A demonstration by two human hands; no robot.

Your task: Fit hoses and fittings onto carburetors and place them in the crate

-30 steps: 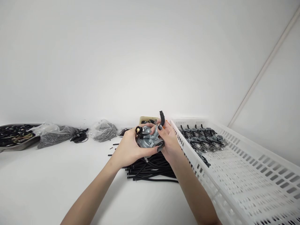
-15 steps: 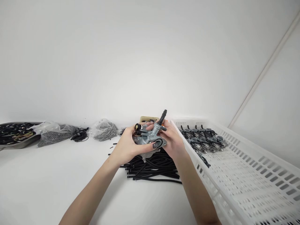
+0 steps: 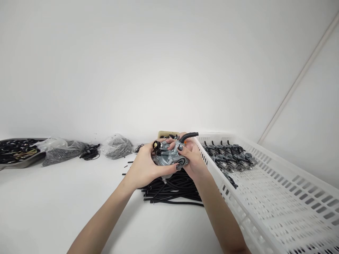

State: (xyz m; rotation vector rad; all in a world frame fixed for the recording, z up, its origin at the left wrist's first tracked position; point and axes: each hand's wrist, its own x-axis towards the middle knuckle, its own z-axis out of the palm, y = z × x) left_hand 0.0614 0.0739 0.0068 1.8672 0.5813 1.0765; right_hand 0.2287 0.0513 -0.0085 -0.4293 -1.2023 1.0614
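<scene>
Between both hands a grey metal carburetor (image 3: 169,156) is held up over the table. My left hand (image 3: 144,164) wraps round its left side, with the thumb across the lower front by the round flange opening. My right hand (image 3: 194,157) grips the other side, its thumb pressed near the base of a short black rubber cap (image 3: 189,136), which points right from the top. A black knob with a brass centre (image 3: 156,144) shows at the upper left of the carburetor. Underneath lies a pile of black rubber hoses (image 3: 173,192), partly hidden by the hands.
On the right a white plastic crate (image 3: 278,211) holds rows of carburetors (image 3: 230,157). A yellowish bin (image 3: 164,134) of small parts stands behind my hands. Along the wall at left are a metal tray (image 3: 31,161) and plastic bags of small parts (image 3: 116,146).
The black rubber cap, upright and leaning right before, now bends over to the right. My right thumb has come round onto the carburetor's front, and the carburetor has turned slightly.
</scene>
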